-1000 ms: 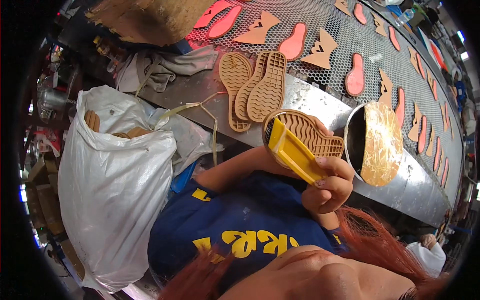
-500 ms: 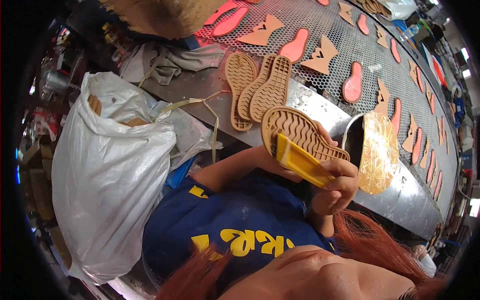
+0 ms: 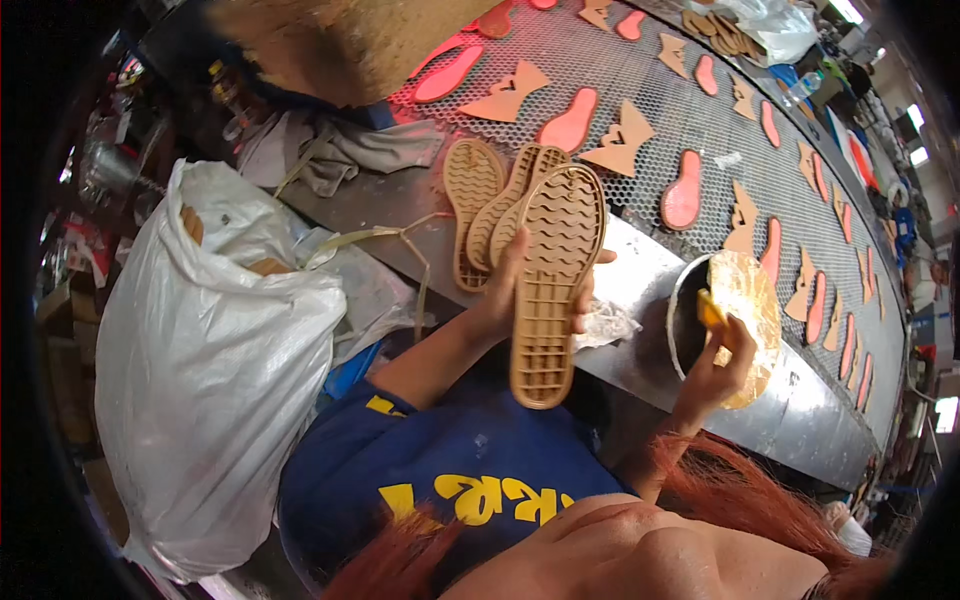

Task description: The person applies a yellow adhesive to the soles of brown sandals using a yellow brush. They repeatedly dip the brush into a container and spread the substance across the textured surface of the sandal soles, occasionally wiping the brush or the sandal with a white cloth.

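One tan sole (image 3: 552,300) gripped edgewise by left hand (image 3: 504,284), right hand (image 3: 724,364) pinching yellow tool (image 3: 711,309) near container's rim (image 3: 671,325), roomy gap between.

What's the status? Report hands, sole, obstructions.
Left hand gripping tan sole, tread toward camera. Right hand pinching yellow tool at white-rimmed container. Loose soles behind held one; nothing visibly blocking hands.

sole (image 3: 560,245): matt, ridged | bag (image 3: 220,400): glossy plastic | bench (image 3: 825,425): shiny metal | rag (image 3: 375,152): matt cloth

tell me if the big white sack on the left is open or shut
Open: the white sack has a gaping mouth, with tan pieces showing inside it.
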